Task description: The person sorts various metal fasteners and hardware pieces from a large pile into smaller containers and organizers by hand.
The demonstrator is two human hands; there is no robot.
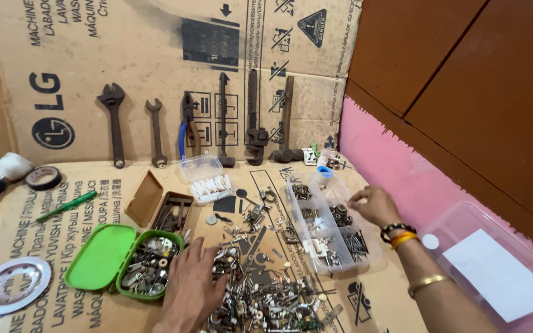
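A large flattened brown cardboard box [155,49] lines the floor and rises against the back wall, printed with black lettering, a round black logo, a dark rectangular panel and handling pictograms, among them a black warning triangle [311,26]. At the right, on the pink ledge, a clear plastic lid [495,271] bears a plain white rectangular label [501,274].

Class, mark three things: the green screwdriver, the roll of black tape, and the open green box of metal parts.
green screwdriver [69,205], head view, middle of its handle.
roll of black tape [43,178], head view, on the ring's rim.
open green box [99,256], head view, inside of its lid.
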